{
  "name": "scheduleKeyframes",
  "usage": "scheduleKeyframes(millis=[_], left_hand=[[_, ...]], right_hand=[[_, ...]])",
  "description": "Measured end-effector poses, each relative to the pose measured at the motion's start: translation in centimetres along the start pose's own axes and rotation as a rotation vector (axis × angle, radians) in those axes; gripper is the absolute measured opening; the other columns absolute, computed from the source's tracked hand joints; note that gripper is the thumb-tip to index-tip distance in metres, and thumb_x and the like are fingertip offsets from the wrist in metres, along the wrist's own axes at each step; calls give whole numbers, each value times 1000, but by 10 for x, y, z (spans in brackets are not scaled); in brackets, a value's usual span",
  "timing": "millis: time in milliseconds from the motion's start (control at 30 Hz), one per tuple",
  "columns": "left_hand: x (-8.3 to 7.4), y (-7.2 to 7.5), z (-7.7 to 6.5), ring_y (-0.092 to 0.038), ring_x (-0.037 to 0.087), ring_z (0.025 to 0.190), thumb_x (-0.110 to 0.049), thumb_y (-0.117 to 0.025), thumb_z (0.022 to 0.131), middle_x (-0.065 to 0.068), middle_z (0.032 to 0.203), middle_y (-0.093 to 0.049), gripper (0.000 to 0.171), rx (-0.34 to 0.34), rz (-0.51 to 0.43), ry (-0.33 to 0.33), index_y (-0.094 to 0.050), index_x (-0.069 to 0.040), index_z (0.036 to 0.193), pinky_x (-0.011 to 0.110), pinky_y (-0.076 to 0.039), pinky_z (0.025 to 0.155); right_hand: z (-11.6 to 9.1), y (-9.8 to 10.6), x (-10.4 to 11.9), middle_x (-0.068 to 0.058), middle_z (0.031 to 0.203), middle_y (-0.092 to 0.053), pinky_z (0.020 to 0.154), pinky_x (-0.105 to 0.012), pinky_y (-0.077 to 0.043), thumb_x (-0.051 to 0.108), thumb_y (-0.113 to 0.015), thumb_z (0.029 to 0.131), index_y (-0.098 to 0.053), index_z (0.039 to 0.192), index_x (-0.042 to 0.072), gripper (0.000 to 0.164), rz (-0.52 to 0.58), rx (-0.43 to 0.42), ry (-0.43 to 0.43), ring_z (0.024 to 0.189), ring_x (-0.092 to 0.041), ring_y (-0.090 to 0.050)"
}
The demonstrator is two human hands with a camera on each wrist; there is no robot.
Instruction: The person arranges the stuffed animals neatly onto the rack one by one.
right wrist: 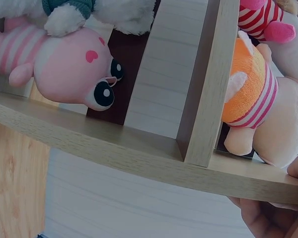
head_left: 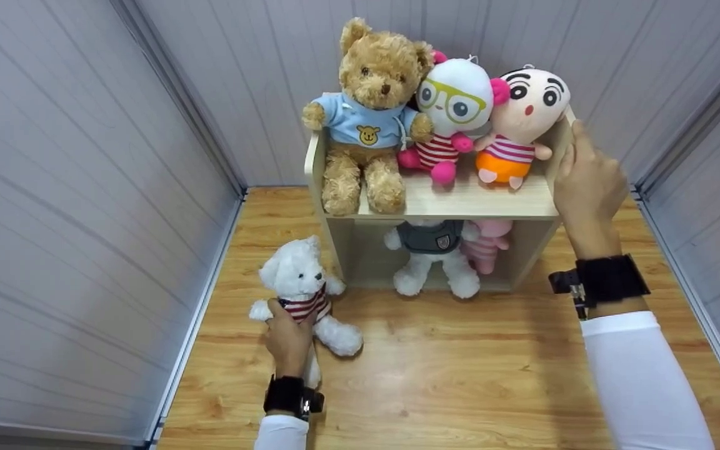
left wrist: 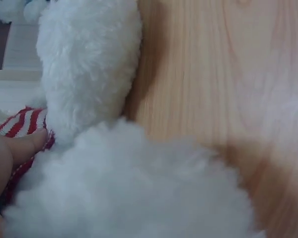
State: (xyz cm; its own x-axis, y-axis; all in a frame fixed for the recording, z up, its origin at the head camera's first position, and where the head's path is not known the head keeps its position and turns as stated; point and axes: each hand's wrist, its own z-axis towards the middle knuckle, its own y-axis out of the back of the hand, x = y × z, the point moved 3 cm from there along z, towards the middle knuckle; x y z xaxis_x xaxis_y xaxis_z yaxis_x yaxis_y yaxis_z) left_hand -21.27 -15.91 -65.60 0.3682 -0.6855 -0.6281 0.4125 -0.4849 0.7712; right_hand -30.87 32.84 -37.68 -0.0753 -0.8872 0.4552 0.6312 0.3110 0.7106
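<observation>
A white teddy bear [head_left: 294,269] in a red-and-white striped shirt is low on the left, just in front of the shelf. My left hand [head_left: 289,337] grips it round the striped body; in the left wrist view its furry white leg [left wrist: 89,64] shows beside my thumb. My right hand [head_left: 590,181] holds the upper edge of the right side panel of the small wooden shelf [head_left: 441,203]. In the right wrist view, fingers [right wrist: 263,215] curl under the panel's outer side, near the doll with orange shorts [right wrist: 251,79].
On top sit a brown bear [head_left: 369,119] in a blue shirt, a doll with yellow glasses [head_left: 454,106] and a black-browed doll [head_left: 522,125]. Below are a white plush in a dark vest [head_left: 432,250] and a pink striped plush [head_left: 485,247]. Grey panels [head_left: 85,219] flank the wooden floor [head_left: 429,375].
</observation>
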Motion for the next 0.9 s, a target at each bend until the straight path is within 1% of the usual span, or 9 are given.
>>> scheduleKeyframes(millis=[167,267,333,400,533,633,700,800,900], left_hand=[[-5,3,-11,-69,54,90,-44,-88,71,31,98,-71,83,0,-25,-22,-45,-8,132,66,-50,71],[-10,5,-18,-69,53,89,-43,-89,68,28,97,-72,83,13,-33,-50,-50,-9,133,66,-50,70],[-14,5,-21,-70,52,90,-41,-90,67,26,96,-73,78,12,-42,-72,-55,-8,128,66,-51,71],[-16,6,-22,-70,51,90,-40,-91,66,25,97,-73,71,4,-46,-96,-60,-7,121,65,-51,71],[-20,5,-24,-70,48,92,-39,-92,62,23,96,-73,60,-48,-60,-127,-66,-6,104,64,-52,73],[-22,3,-27,-69,46,91,-42,-93,61,21,93,-72,56,-94,-81,-146,-69,-7,98,62,-52,74],[-24,2,-31,-68,44,88,-45,-92,61,20,88,-71,52,-119,-94,-165,-71,-8,92,61,-51,72],[-27,0,-38,-69,42,82,-49,-92,61,18,83,-72,54,-146,-110,-208,-73,-8,90,58,-52,68],[-32,-2,-44,-70,39,76,-56,-92,58,16,79,-72,58,-155,-106,-274,-73,-9,86,55,-53,65]], right_hand=[[1,1,-1,-35,91,-66,57,-55,-38,31,-43,107,-50,152,23,46,-4,-6,-1,68,-50,-57],[1,1,-1,-35,90,-66,57,-54,-38,31,-43,107,-50,152,23,46,-4,-13,-2,68,-50,-57],[1,1,-2,-34,89,-66,58,-55,-38,31,-43,107,-51,151,23,46,-2,-16,-4,69,-51,-58],[0,1,-2,-35,92,-67,61,-60,-41,31,-43,107,-51,151,23,46,0,-17,-7,73,-55,-59],[-1,1,-1,-35,92,-67,63,-63,-42,31,-42,107,-52,150,23,45,0,-21,-5,75,-56,-60],[-1,0,1,-33,88,-66,58,-58,-40,32,-41,107,-51,151,24,45,-8,-15,2,69,-52,-58],[0,0,2,-32,87,-65,56,-54,-38,32,-41,107,-50,151,24,46,-18,-3,6,66,-48,-56],[0,0,3,-31,87,-65,55,-50,-36,33,-40,108,-49,152,24,46,-26,11,3,65,-46,-55],[0,0,2,-31,88,-66,56,-51,-37,32,-40,108,-50,152,24,46,-23,5,-1,66,-47,-56]])
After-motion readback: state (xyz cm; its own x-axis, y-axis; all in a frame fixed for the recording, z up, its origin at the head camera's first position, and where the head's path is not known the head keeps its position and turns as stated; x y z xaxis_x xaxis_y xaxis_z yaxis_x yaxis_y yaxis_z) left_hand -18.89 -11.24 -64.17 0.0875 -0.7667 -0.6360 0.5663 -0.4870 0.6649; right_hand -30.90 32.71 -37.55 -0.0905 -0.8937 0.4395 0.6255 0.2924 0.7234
